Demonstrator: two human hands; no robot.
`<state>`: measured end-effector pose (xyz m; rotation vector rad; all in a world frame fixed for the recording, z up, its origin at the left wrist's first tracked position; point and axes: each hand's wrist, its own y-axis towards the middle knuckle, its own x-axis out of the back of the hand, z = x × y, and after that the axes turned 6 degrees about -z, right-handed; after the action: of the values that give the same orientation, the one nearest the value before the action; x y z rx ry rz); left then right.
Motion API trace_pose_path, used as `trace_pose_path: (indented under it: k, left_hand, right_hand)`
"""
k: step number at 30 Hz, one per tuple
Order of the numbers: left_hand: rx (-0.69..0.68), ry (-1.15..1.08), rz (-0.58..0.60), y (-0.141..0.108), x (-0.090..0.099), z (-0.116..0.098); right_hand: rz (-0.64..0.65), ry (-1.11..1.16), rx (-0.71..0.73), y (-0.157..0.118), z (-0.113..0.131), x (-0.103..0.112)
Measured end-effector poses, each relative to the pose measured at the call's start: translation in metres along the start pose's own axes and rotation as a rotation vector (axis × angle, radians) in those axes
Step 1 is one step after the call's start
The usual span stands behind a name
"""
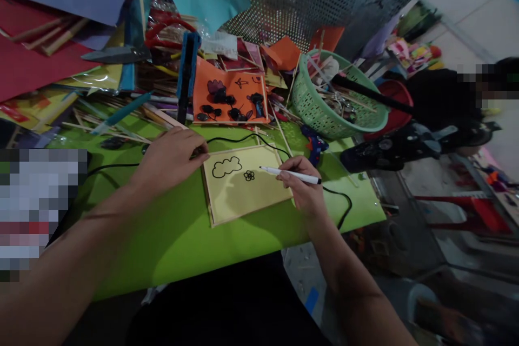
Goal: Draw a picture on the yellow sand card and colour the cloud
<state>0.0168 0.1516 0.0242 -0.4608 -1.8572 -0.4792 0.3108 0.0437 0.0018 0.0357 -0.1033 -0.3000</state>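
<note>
A yellow sheet [243, 200] edged with thin wooden sticks lies on the green tabletop. It bears a black cloud outline [227, 167] and a small black flower [248, 175]. My right hand [302, 186] grips a white marker [298, 175] with a dark end, its tip pointing left over the sheet, right of the flower. Whether the tip touches the sheet I cannot tell. At the sheet's upper left corner is my left hand [174, 154], fingers bent, with a gap between thumb and forefinger. Its thumb tip meets the corner. Behind it stands an orange framed picture [231, 86] with dark shapes.
A green basket [340, 119] full of sticks and small items stands back right, beside a black tripod-like stand [381, 148]. A black cable [239, 139] runs behind the sheet. Scissors [117, 54], sticks and coloured paper crowd the back left. A person [441, 97] is at far right.
</note>
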Motion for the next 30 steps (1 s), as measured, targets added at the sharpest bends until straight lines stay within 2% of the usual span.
trace_pose_path:
  k: [17,30]
  left_hand:
    - [-0.009,0.006,-0.013,0.0024,-0.0046,0.0036]
    - [-0.013,-0.003,0.000,0.0004,0.0011,-0.0009]
  right_hand:
    - [-0.004,-0.035,-0.010,0.0000,0.0046,-0.0015]
    - [0.001,-0.001,-0.006,-0.0007,0.0029,-0.0007]
